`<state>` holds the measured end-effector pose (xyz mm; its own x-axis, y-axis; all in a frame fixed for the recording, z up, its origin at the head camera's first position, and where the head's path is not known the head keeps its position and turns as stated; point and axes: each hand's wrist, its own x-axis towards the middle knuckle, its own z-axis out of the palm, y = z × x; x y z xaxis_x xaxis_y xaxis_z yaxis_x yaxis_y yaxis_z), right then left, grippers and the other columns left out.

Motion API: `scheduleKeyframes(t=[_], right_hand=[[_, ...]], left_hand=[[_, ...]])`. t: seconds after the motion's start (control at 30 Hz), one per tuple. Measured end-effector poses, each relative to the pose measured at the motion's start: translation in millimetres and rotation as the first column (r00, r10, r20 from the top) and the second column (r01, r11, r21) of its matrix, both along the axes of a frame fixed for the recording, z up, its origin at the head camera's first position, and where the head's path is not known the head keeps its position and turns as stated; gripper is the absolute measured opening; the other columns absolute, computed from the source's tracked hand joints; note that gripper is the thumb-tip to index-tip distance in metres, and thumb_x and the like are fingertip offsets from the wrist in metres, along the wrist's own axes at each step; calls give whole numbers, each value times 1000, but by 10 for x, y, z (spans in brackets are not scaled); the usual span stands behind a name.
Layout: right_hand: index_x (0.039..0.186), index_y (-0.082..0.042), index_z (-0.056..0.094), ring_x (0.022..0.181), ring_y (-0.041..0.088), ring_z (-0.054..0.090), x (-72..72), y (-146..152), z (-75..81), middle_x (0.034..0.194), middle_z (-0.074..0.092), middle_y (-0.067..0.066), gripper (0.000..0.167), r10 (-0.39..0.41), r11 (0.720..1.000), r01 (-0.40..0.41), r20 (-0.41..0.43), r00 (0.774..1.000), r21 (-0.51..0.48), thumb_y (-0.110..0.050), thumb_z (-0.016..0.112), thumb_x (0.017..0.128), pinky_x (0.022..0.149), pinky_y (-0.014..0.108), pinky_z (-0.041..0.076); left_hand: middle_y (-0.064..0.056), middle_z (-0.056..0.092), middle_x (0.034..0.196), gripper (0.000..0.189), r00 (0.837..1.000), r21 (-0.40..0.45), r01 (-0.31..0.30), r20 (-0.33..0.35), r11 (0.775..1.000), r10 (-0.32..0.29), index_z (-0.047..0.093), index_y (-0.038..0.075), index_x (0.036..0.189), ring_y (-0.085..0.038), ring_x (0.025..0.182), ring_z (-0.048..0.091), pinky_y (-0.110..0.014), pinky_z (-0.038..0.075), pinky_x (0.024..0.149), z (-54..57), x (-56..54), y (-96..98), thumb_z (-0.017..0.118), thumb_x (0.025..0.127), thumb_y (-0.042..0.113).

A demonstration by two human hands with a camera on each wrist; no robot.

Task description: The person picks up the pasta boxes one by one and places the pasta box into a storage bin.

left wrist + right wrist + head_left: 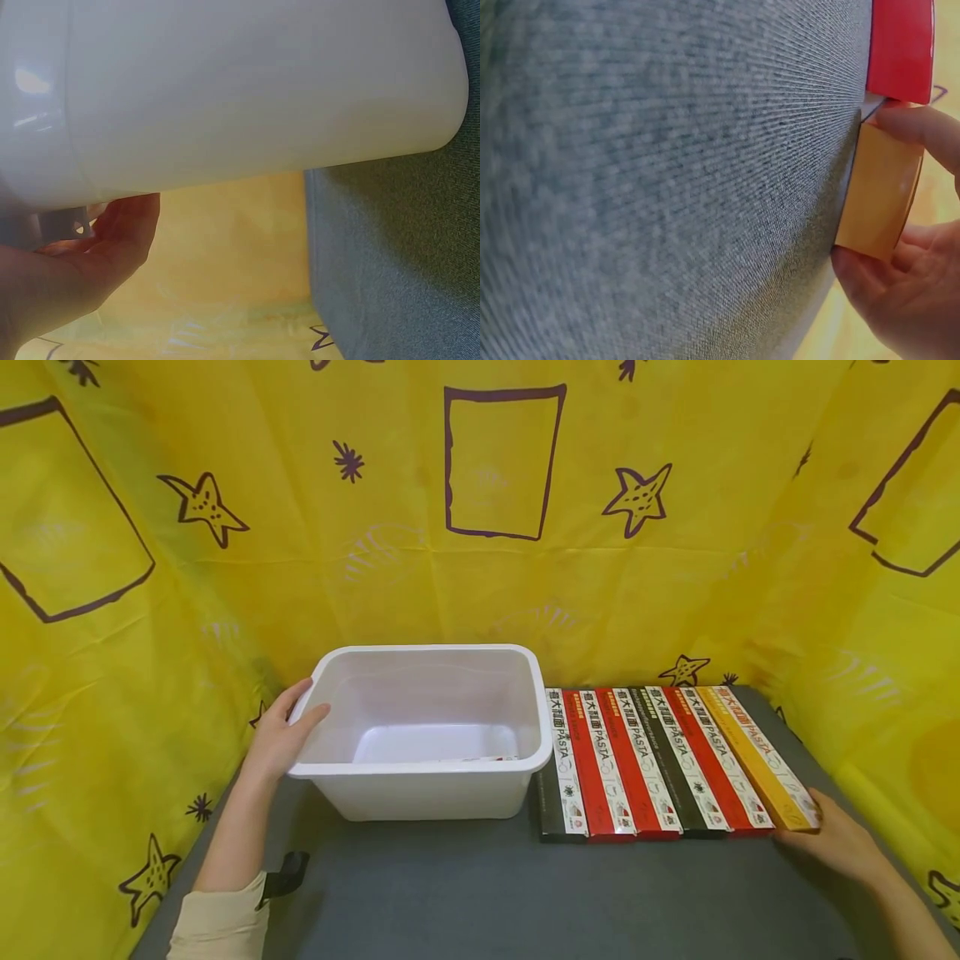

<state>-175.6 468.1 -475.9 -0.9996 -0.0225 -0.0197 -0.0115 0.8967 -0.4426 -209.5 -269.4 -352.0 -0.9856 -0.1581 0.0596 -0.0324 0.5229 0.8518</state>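
A white plastic tub [427, 793] stands on the dark table, and my left hand [281, 731] grips its left rim, thumb over the top and fingers curled under the lip in the left wrist view. A sliver of printed packaging [502, 758] shows inside behind the near rim; the rest of it is hidden. At the right end of a row of pasta boxes lies a yellow pasta box [757, 756]. My right hand [840, 839] pinches its near end, thumb on one side and fingers on the other, as the right wrist view shows.
Left of the yellow box lie red pasta boxes [600, 777] and black pasta boxes [663, 752], side by side, the leftmost beside the tub. Yellow printed cloth [420, 585] hangs behind and along both sides of the grey table [450, 893].
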Motion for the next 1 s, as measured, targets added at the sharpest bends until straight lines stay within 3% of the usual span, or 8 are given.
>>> scheduleKeyframes(t=[0.23, 0.53, 1.0], right_hand=[[130, 24, 27, 98, 54, 52, -45, 0, -7, 116, 45, 46, 88, -21, 1000, 20, 14, 1000, 10, -37, 71, 84, 74, 59, 44], [126, 26, 30, 97, 56, 52, -61, 3, 23, 116, 45, 48, 89, -46, 998, 45, 23, 999, 36, -39, 72, 83, 75, 59, 44], [136, 20, 26, 96, 50, 51, -23, -74, 166, 119, 45, 44, 97, -211, 975, 212, 32, 977, -57, -53, 65, 86, 66, 38, 38]], left_hand=[[-24, 30, 154, 72, 1000, 5, 2, -5, 1000, -2, 23, 12, 156, -43, 128, 39, -59, 39, 98, -5, 7, 2, 53, 98, 44], [-24, 30, 153, 71, 1000, 9, -1, -7, 1000, 1, 24, 11, 156, -43, 127, 40, -59, 39, 98, -4, 1, 12, 53, 99, 43], [-23, 27, 155, 73, 1000, 28, -2, 32, 1000, 1, 21, 13, 156, -44, 127, 39, -62, 38, 101, 32, 30, 29, 52, 99, 44]])
